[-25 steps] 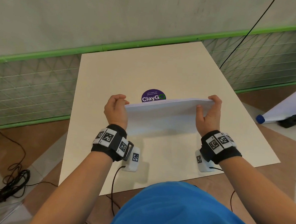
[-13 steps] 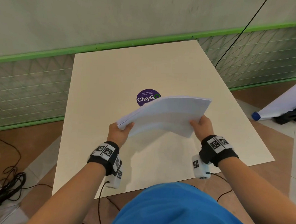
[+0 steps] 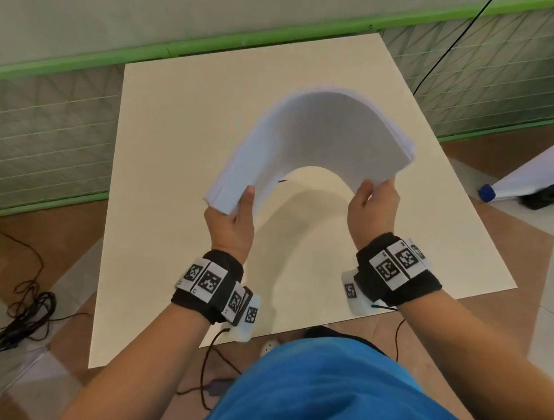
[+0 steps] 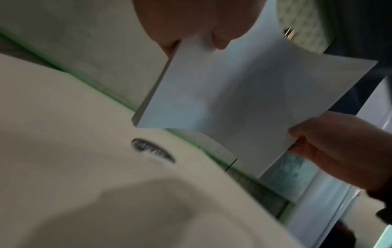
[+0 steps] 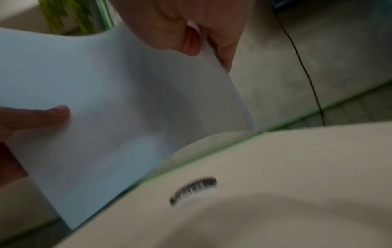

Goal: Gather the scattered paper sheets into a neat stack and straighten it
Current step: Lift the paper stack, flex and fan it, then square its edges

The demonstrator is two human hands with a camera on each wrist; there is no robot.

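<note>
Cream desk, set against a green-trimmed mesh partition at 12 o'clock. Paper stack: white, bowed into a high arch, lifted clear above desk centre, its shadow on the desktop below. Left hand: pinches the stack's 8 o'clock end, thumb on top. Right hand: clamped on the 4 o'clock end. Dark round sticker: on the desk under the arch. Black cable bundle: floor, 8 o'clock. Rolled white sheet with blue cap: floor, 3 o'clock.
</note>
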